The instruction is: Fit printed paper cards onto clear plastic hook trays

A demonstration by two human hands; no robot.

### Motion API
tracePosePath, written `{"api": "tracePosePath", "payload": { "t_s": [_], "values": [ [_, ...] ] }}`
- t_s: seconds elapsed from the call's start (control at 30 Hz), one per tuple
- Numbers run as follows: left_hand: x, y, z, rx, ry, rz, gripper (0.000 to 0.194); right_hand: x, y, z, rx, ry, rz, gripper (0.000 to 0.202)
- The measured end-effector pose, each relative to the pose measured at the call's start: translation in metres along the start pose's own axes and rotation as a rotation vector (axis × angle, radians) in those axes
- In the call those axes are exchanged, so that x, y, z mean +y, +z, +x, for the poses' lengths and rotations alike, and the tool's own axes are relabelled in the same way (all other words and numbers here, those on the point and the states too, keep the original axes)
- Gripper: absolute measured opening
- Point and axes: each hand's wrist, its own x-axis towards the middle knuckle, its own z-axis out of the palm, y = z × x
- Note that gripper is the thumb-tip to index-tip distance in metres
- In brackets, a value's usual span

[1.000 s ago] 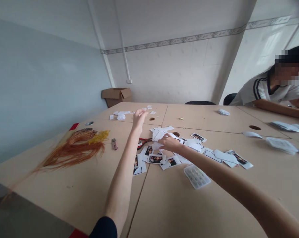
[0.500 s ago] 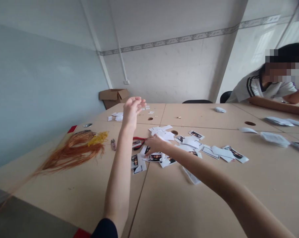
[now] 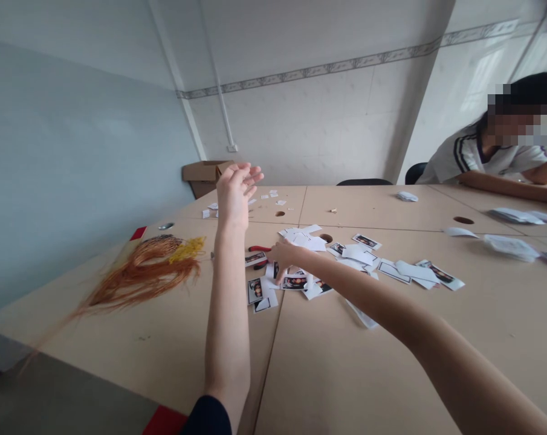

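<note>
My left hand (image 3: 237, 187) is raised above the far left part of the table, fingers apart and slightly curled, with nothing visible in it. My right hand (image 3: 284, 257) reaches down to the scattered cards, beside the red-handled pliers (image 3: 260, 248); its fingers point downward and are spread, with no held item visible. Around it lie printed photo cards (image 3: 255, 291) and a pile of white paper pieces (image 3: 307, 239). More cards (image 3: 442, 275) spread to the right. A clear plastic bag (image 3: 362, 315) lies partly under my right forearm.
On the left lies a bundle of copper-coloured strands (image 3: 141, 272) with yellow ties (image 3: 187, 249). A cardboard box (image 3: 203, 171) stands beyond the table (image 3: 368, 374). A person (image 3: 468, 154) leans on the table at the far right, near paper stacks (image 3: 515, 215).
My left hand has moved slightly left and up. My right hand stays near the pliers, its fingers now pointing further down. The view has shifted a little, moving the table items right.
</note>
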Motion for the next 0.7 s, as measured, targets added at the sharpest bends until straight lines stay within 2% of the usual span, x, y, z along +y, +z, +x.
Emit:
{"api": "tracePosePath", "payload": {
  "t_s": [0.1,0.27,0.43,0.57,0.7],
  "values": [
    [0.004,-0.002,-0.001,0.003,0.027,-0.004,0.016,0.0,-0.005,-0.004,-0.004,-0.017,0.001,0.044],
    [0.01,-0.005,-0.003,0.018,0.064,-0.007,0.017,0.014,-0.01,-0.012,0.032,-0.029,0.042,0.023],
    [0.014,-0.011,-0.005,-0.006,0.057,-0.067,0.016,0.02,-0.005,-0.021,0.092,-0.031,0.052,0.018],
    [0.015,-0.014,-0.006,0.012,0.063,-0.077,0.015,0.02,0.006,-0.025,0.106,-0.069,0.083,0.036],
    [0.015,-0.015,-0.005,0.026,0.07,-0.059,0.017,0.023,0.009,-0.022,0.059,-0.031,0.111,0.057]
  ]
}}
